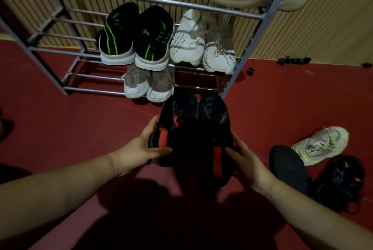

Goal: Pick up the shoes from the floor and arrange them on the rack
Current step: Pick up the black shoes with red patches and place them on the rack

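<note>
Your arms are bare as far as they show (forearms and wrists alike); your left hand [139, 146] and your right hand [250, 163] are bare too.

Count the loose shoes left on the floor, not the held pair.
3, right of the right hand: cream shoe, plain black shoe, pink-marked black shoe. Others may lie out of view.

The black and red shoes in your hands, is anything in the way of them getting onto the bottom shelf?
Nothing visible blocks them. The black and red shoes, held by the left hand and right hand, are right in front of a bare stretch of the bottom shelf. The grey pair sits just left of that gap.
</note>
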Tool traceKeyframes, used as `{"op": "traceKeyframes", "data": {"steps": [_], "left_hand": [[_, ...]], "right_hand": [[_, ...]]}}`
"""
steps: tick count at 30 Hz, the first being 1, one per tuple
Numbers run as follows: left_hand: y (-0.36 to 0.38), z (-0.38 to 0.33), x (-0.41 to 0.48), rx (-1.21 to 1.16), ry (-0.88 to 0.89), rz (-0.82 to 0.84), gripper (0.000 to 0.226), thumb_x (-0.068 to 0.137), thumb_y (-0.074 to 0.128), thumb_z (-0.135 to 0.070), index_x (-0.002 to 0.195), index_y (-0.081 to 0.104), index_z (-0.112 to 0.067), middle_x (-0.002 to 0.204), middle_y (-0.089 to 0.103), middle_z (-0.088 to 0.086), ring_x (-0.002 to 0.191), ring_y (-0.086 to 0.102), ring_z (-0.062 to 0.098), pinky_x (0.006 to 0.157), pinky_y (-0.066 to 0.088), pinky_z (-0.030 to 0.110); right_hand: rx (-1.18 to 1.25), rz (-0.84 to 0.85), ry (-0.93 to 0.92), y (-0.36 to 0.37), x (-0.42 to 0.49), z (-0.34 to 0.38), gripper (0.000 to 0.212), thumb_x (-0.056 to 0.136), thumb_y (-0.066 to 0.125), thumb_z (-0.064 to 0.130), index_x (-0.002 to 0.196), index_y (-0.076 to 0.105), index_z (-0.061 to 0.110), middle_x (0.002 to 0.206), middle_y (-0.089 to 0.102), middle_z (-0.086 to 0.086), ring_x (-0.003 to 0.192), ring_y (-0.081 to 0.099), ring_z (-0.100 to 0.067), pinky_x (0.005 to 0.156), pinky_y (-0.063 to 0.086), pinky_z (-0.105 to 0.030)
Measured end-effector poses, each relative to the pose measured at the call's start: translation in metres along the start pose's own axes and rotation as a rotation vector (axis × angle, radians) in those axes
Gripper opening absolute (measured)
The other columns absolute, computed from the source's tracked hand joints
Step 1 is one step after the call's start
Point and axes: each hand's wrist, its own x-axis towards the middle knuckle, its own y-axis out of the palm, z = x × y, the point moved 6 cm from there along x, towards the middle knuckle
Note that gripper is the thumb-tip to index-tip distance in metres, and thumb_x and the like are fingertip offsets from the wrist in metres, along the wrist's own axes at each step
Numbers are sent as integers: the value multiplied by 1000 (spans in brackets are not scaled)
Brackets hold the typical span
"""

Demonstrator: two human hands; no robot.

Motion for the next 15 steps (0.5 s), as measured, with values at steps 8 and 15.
{"op": "traceKeyframes", "data": {"steps": [8,15], "left_hand": [[7,-8,31,-55,80,3,100,76,69,9,146,12,-35,134,48,-16,109,53,-12,94,41,10],[13,-11,40,-116,98,-25,96,80,64,11,150,13,-31,129,53,-19,116,53,-6,93,43,11]], "right_hand": [[48,-83,5,6,21,15,54,100,43,17,146,26,37,150,36,6,138,33,-18,115,26,-48],[-16,-49,-40,-5,12,8,59,97,48,17,146,24,39,148,41,5,136,38,-22,112,30,-50]]}}
